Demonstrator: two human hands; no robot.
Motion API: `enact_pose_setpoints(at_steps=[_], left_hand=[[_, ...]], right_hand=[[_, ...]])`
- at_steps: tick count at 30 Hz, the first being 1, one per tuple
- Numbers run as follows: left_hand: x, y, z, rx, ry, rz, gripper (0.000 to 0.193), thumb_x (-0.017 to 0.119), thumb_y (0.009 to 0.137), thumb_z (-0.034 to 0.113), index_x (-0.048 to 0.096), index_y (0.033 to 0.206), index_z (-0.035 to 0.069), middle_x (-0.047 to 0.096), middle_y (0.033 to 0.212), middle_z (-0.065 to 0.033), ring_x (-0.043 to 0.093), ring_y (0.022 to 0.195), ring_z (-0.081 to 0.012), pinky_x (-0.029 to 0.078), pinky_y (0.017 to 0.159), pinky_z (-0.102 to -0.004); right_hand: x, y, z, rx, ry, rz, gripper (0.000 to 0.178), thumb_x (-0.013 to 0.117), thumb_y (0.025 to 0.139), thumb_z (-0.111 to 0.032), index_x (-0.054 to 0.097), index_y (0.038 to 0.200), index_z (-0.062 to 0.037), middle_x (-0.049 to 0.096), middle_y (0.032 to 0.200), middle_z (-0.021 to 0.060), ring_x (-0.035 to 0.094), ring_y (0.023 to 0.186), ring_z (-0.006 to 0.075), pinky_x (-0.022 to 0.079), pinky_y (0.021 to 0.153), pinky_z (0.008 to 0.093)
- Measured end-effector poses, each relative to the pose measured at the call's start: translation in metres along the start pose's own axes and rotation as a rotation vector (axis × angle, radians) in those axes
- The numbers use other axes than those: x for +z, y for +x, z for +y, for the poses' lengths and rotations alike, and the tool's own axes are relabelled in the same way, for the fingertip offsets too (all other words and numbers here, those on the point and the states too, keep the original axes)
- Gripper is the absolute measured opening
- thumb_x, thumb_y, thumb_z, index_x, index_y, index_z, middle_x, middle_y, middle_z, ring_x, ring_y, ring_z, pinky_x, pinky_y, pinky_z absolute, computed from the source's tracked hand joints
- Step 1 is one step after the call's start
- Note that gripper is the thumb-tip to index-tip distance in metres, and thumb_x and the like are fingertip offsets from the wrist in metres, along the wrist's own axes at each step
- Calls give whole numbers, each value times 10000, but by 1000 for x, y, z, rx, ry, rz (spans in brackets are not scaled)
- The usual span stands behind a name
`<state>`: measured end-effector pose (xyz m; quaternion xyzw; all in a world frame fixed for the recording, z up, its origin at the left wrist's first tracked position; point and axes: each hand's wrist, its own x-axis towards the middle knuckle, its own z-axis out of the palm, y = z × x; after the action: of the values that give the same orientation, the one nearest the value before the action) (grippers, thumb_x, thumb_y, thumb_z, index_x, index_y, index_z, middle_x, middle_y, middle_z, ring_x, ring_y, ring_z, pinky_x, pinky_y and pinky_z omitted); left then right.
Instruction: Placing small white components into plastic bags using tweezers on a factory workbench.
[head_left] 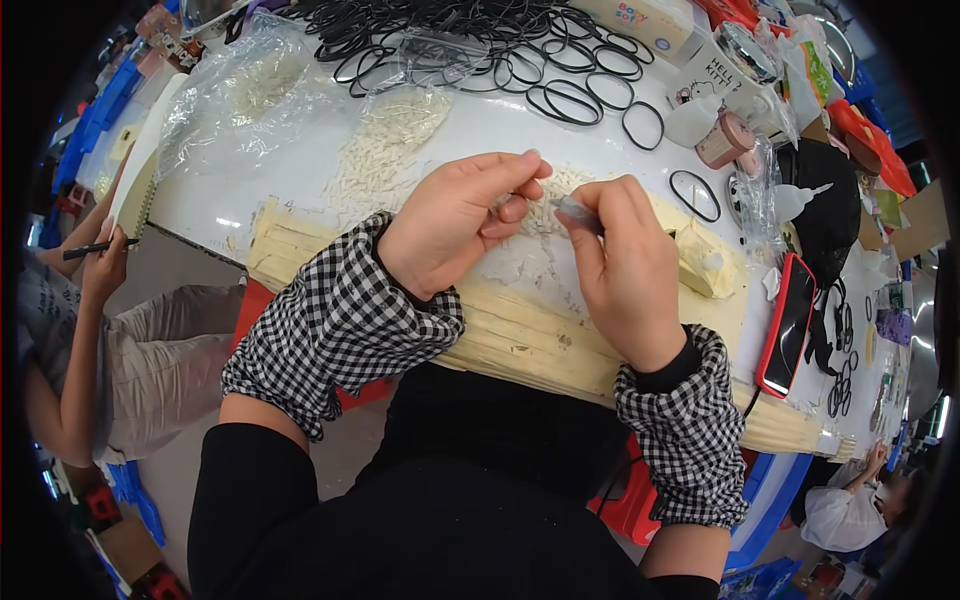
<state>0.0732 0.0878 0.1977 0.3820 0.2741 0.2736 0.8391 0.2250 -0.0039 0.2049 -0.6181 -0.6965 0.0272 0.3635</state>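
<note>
My left hand (455,215) hovers over the white table with thumb and fingers curled together in a pinch; whatever small thing sits between them is too hidden to name. Close beside it, my right hand (632,265) grips a small grey flat piece with a pointed tip (580,213) between thumb and fingers. The two hands are a short gap apart. Beneath and behind them lies a scatter of small off-white pieces (375,165), partly covered by my left hand.
Black rubber-like rings (570,100) spread across the back. A clear plastic bag (240,100) lies back left. Yellowish tape (520,345) covers the front edge. A red-cased phone (786,325) and a pink jar (727,140) stand right. At left, a person's hand (105,265) holds a pen.
</note>
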Motion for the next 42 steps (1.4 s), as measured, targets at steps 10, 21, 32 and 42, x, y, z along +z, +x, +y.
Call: enact_pose_setpoints(at_steps=[10, 21, 32, 42], left_hand=[[-1, 0, -1, -103, -15, -265, 252, 489, 984, 249, 571, 961, 12, 522, 796, 21, 345, 604, -24, 314, 528, -148], [3, -5, 3, -26, -49, -218, 223, 522, 965, 243, 571, 976, 26, 495, 765, 40, 349, 604, -9, 318, 540, -151], [1, -1, -3, -79, -150, -312, 209, 478, 985, 231, 536, 939, 36, 482, 778, 35, 346, 625, -17, 324, 570, -155], [4, -4, -4, -104, -166, -331, 223, 461, 994, 246, 521, 946, 37, 483, 774, 27, 350, 638, -23, 346, 611, -161]], right_hand=[[-6, 2, 0, -51, 142, 167, 174, 677, 750, -28, 564, 881, -38, 549, 813, 74, 588, 631, 228, 466, 524, 306], [-19, 1, -19, -31, 136, 123, 274, 723, 798, -248, 569, 874, -35, 580, 753, 76, 585, 592, 209, 467, 529, 300], [-8, -3, -2, -76, -117, 146, 296, 670, 831, -339, 540, 787, -77, 534, 639, 48, 542, 536, 209, 407, 455, 307], [-13, -3, -10, 15, -158, 69, 348, 682, 834, -322, 502, 725, -44, 518, 624, 61, 495, 518, 216, 369, 461, 315]])
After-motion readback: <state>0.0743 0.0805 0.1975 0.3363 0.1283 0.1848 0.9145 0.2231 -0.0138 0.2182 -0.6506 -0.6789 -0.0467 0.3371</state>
